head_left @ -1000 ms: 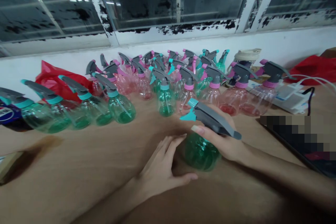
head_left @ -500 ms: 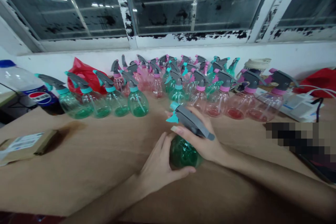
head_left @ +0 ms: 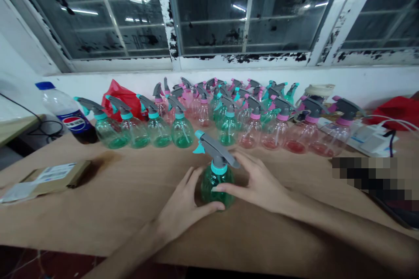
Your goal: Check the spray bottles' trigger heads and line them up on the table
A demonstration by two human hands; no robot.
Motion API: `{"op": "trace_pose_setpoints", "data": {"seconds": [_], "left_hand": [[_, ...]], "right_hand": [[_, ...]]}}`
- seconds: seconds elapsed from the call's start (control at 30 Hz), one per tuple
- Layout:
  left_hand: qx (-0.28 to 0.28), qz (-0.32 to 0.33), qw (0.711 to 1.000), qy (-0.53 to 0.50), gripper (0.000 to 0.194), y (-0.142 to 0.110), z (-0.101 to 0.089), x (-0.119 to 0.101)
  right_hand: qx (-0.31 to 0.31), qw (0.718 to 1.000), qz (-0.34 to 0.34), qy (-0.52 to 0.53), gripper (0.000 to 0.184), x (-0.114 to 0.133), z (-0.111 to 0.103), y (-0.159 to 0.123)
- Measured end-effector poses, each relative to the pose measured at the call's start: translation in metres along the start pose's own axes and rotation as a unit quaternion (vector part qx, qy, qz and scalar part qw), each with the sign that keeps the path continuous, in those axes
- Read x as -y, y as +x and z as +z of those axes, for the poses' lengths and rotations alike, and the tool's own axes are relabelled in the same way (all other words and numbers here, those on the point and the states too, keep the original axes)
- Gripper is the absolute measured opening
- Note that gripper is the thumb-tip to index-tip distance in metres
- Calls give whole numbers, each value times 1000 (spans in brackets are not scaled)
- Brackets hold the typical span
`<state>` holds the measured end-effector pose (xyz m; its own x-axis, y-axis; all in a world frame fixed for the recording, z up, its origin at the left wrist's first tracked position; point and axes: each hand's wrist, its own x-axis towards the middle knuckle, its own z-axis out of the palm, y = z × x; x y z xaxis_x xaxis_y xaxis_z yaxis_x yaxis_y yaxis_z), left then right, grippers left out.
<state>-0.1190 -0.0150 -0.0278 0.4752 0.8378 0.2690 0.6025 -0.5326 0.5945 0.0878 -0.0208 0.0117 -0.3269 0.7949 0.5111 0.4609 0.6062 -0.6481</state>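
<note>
A green spray bottle (head_left: 209,182) with a grey and turquoise trigger head stands nearly upright at the middle of the table, its nozzle pointing left and away. My left hand (head_left: 181,207) is curved around the left side of its round body, thumb across the lower front. From the right, my right hand (head_left: 265,189) holds the body with its thumb over the front, the other fingers partly hidden behind. Beyond, a green spray bottle (head_left: 182,133) ends the left front row, and a pink-collared spray bottle (head_left: 250,133) is among those on the right.
Many more spray bottles crowd toward the wall. At left are a cola bottle (head_left: 73,117), a red bag (head_left: 119,98) and a cardboard packet (head_left: 57,176). On the right lie a white power strip (head_left: 371,141) with cables, another red bag (head_left: 397,111) and a partly pixelated dark object (head_left: 389,207).
My right hand has slid down from the trigger head onto the bottle's body. Bottle and both hands appear further left in view, and the camera view has shifted.
</note>
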Motion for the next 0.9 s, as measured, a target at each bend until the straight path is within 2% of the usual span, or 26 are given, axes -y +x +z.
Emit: {"op": "trace_pose_setpoints", "data": {"seconds": [0.17,0.3,0.4,0.5,0.7,0.9], "left_hand": [[-5,1,1000,10,79,7,-5,9],[-15,11,997,69,92,11,-4,28],[-19,14,992,127,84,11,-2,45],[-17,11,987,162,77,11,1,53],[-7,13,982,190,67,12,4,51],[11,42,974,220,54,12,3,51]], "right_hand": [[-20,998,8,-64,35,-3,2,10],[-41,990,33,-132,40,-10,7,31],[-52,980,77,-174,52,-21,11,50],[-61,970,112,-205,55,-33,16,71],[-63,965,131,-221,46,-52,23,104],[-60,958,140,-243,50,-60,25,122]]}}
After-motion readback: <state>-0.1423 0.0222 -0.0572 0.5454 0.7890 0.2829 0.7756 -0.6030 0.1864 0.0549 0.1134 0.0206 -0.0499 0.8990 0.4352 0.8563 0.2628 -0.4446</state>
